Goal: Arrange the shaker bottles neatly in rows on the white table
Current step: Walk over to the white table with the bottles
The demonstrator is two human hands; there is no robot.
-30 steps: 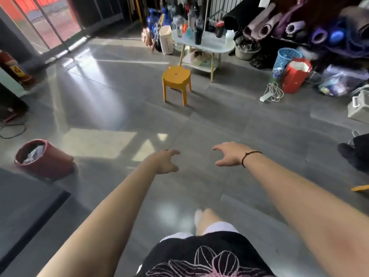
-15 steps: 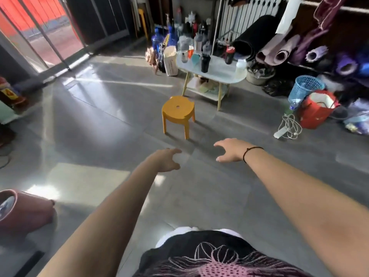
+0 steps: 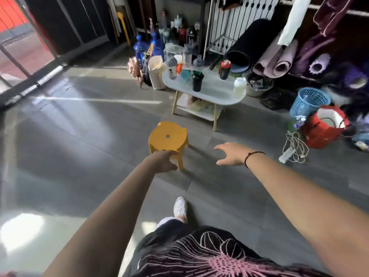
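The white table (image 3: 215,90) stands ahead at the upper middle, with several shaker bottles scattered on it: a black one (image 3: 197,82), a dark one with a red lid (image 3: 224,69), a white one (image 3: 239,85) and a clear one (image 3: 172,68). Both my arms reach forward over the grey floor, well short of the table. My left hand (image 3: 164,161) hangs loosely curled in front of the yellow stool (image 3: 168,136), holding nothing. My right hand (image 3: 231,154), with a black wrist band, is spread and empty.
The yellow stool stands on the floor between me and the table. A red bag (image 3: 323,130), a blue basket (image 3: 307,101) and a white power strip with cable (image 3: 292,148) lie to the right. Rolled mats (image 3: 275,56) pile behind. A paper bag (image 3: 157,72) and blue jugs stand left of the table.
I have walked nearer: the table and the stool are larger and lower in view. Both hands stay out in front, the left now overlapping the stool's near edge.
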